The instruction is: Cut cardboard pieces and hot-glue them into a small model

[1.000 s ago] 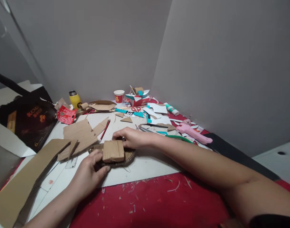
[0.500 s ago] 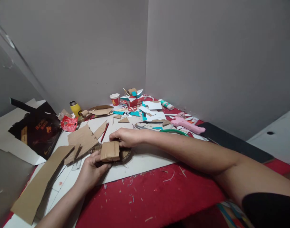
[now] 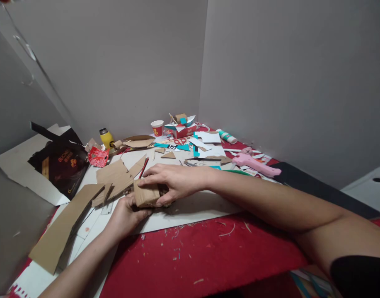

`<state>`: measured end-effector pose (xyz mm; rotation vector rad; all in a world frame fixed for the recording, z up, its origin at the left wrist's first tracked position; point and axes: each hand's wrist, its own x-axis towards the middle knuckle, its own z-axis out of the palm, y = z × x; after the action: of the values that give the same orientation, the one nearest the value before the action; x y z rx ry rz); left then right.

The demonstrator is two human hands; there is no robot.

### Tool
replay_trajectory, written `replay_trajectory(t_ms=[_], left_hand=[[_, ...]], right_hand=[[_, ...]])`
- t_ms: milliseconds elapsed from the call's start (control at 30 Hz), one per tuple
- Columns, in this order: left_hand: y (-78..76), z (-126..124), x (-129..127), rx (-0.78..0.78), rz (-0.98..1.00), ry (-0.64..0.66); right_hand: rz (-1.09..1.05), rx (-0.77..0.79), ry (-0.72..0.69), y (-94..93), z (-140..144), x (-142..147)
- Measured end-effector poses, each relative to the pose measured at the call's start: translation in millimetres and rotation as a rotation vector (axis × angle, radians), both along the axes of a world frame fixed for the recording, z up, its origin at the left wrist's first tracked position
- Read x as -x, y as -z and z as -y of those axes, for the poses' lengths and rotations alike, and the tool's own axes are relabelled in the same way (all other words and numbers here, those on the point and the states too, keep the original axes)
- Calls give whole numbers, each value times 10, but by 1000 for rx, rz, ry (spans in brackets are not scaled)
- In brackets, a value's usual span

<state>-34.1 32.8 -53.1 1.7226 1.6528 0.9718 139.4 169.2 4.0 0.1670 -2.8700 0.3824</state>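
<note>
A small box-like cardboard piece [image 3: 146,195] is between my two hands, low over the white board [image 3: 196,209]. My left hand [image 3: 127,214] grips its near left side, thumb along the lower edge. From above, my right hand [image 3: 174,182] is closed over its top and right side, fingers on the far edge and thumb on the near right corner. The part of the piece under my right palm is hidden. Just beyond my right fingers lies a dark red pencil [image 3: 144,167]. Torn flat cardboard [image 3: 113,177] lies left of the piece.
A long cardboard strip [image 3: 64,229] lies at left, near a dark cut-up box [image 3: 64,163]. A yellow bottle [image 3: 106,138] and a paper cup [image 3: 157,128] stand at the back. The pink glue gun [image 3: 255,163] is right, beyond my forearm. Scraps litter the red cloth [image 3: 190,260].
My right hand has moved from behind the cardboard piece to over its top and right side. My left hand keeps its grip. The view has shifted slightly left.
</note>
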Motion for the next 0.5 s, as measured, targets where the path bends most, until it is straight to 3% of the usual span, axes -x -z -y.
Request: replay_trajectory(t_ms=[167,500], left_hand=[[-52,18,11,5,-9,10],[-16,64,77,120,59,-56]], right_hand=[[-2,19,36,71,-71,41],[9,12,44,107,-64,2]])
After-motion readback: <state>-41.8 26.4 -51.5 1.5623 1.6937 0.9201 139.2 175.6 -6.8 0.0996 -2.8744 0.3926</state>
